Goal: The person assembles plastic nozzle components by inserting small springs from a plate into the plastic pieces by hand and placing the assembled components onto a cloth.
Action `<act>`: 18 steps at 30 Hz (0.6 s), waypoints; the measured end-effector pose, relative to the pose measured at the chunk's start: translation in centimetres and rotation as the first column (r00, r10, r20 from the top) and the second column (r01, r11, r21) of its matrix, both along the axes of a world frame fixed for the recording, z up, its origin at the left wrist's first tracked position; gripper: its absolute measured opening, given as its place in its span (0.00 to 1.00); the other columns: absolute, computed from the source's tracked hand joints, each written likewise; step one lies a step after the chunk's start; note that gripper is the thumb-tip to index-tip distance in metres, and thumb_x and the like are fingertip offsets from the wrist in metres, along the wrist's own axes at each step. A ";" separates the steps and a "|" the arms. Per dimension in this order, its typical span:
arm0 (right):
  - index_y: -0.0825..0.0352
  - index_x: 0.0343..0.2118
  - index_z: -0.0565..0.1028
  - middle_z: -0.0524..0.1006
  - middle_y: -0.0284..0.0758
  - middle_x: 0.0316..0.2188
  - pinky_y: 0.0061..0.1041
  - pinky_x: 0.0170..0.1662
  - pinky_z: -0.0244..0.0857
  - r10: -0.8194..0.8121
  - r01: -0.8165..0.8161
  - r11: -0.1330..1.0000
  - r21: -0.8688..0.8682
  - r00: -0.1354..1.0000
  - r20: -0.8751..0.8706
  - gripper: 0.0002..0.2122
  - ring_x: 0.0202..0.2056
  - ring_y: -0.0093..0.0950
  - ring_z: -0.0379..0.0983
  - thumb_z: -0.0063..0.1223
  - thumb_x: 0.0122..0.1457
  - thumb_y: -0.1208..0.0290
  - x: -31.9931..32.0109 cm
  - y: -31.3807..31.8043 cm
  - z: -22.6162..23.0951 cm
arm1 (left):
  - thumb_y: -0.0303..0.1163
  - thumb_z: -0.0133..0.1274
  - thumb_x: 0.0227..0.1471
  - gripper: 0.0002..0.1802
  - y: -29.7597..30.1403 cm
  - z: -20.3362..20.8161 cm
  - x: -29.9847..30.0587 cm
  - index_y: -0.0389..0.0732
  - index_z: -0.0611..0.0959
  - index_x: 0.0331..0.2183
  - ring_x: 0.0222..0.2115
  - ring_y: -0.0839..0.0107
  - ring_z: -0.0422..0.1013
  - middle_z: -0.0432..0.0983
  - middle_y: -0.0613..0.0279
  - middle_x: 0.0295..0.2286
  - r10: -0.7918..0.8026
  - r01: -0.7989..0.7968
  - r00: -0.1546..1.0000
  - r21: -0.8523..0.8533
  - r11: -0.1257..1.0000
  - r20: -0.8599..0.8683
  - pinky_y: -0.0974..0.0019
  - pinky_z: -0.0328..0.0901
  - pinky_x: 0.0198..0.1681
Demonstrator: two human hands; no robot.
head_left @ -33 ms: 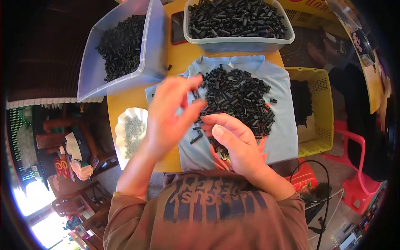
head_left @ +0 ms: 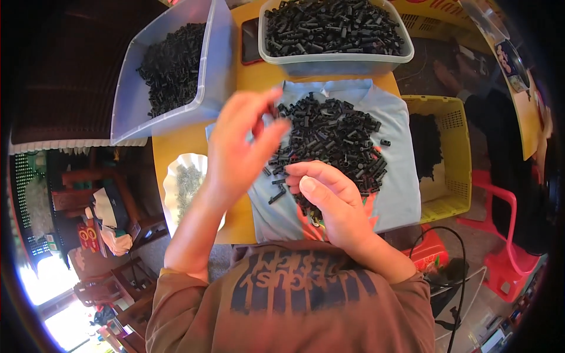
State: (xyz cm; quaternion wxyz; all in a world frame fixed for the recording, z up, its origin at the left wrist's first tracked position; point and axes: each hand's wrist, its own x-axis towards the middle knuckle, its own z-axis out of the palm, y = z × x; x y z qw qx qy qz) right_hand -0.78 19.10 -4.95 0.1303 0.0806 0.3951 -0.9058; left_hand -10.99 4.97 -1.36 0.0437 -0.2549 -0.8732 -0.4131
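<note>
Left hand raised over the table, fingertips pinched on what looks like one small black part; blur makes it hard to confirm. Right hand curled shut around a bunch of black parts, resting at the 6 o'clock edge of the black parts pile on the light blue cloth. Clear bins at 11 and 12, yellow basket at 3.

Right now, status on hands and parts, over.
Left hand raised, pinching a small black part. Right hand resting on the black parts pile on the blue cloth. Nothing blocking.
</note>
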 end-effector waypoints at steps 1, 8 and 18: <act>0.70 0.43 0.72 0.69 0.26 0.35 0.15 0.41 0.57 -0.007 0.007 1.000 -0.002 1.000 -0.011 0.11 0.37 0.14 0.63 0.48 0.60 0.70 0.2 0.2 0.1 | 0.26 0.56 0.44 0.21 1.1 0.2 -1.6 0.34 0.76 0.43 0.26 0.73 0.65 0.69 0.60 0.28 0.062 -0.064 0.997 0.047 0.997 0.046 0.70 0.62 0.33; 0.71 0.39 0.74 0.71 0.30 0.33 0.17 0.42 0.60 0.091 -0.059 0.978 0.199 0.983 -0.159 0.08 0.37 0.17 0.66 0.46 0.59 0.76 1.3 0.1 -0.9 | 0.32 0.54 0.46 0.21 2.9 -2.9 -11.8 0.31 0.76 0.42 0.26 0.67 0.67 0.72 0.58 0.28 0.146 -0.146 0.980 0.014 0.989 -0.139 0.66 0.63 0.33; 0.70 0.29 0.77 0.75 0.35 0.26 0.26 0.33 0.63 0.498 -0.397 0.867 0.301 0.709 -0.499 0.03 0.30 0.30 0.72 0.55 0.51 0.78 0.6 -0.5 -2.1 | 0.24 0.53 0.49 0.11 -3.1 -4.0 1.7 0.34 0.79 0.37 0.26 0.70 0.68 0.73 0.58 0.28 0.078 -0.068 0.988 -0.077 0.995 0.135 0.72 0.63 0.29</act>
